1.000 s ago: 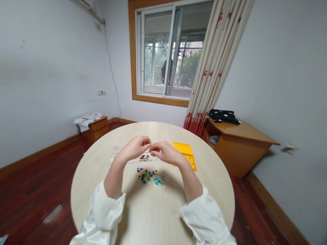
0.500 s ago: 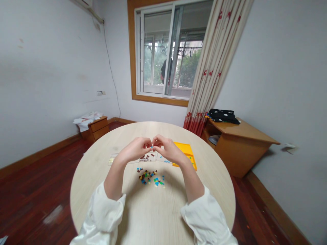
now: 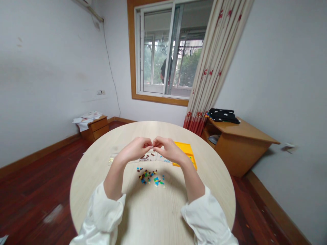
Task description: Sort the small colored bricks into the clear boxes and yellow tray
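Above the far half of the table, my left hand and my right hand meet fingertip to fingertip. Each pinches at a tiny toy brick, which the fingers now almost wholly cover; a speck of blue showed there a moment ago. Below them on the table lies a loose pile of small toy bricks in brown, blue, yellow and green. A small blue and green cluster lies just right of the pile; whether its pieces are joined I cannot tell.
Behind my wrists stand clear shallow trays holding brown bricks, light blue bricks and pale yellow bricks. An open yellow box with green pieces is at the right. All rest on a round table.
My fingertips have closed a little further over the brick, so its blue no longer shows. My arms and the bricks on the table have hardly moved.
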{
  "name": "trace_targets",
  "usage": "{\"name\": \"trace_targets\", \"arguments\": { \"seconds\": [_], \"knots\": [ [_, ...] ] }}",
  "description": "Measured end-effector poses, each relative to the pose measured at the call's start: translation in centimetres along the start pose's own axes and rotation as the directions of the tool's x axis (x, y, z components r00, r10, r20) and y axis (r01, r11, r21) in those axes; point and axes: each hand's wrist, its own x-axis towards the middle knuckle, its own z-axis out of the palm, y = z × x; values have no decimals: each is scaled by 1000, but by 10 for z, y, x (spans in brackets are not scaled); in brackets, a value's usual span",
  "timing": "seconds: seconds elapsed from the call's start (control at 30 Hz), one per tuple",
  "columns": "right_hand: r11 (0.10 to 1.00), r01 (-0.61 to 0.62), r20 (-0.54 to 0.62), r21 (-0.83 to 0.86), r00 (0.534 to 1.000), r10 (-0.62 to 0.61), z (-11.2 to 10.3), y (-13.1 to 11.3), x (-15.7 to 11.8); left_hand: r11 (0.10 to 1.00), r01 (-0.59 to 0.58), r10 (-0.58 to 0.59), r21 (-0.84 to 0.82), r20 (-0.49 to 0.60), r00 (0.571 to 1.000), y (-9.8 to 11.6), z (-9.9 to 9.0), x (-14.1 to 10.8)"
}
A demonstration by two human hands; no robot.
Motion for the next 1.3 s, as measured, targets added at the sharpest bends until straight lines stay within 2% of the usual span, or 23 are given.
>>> {"name": "trace_targets", "arguments": {
  "seconds": [0.5,1.1,1.3],
  "knots": [
    [999,-24,13,29,1000,23,1,3,1,999,0,0,-39,-3,1000,0,0,-1],
    [999,-42,26,21,999,41,1,1,1,1000,-4,4,-8,11,1000,2,1,-1],
    [999,-45,16,16,999,45,0,-2,0,1000,1,-1,-2,-22,1000,1,0,-1]
  ]
}}
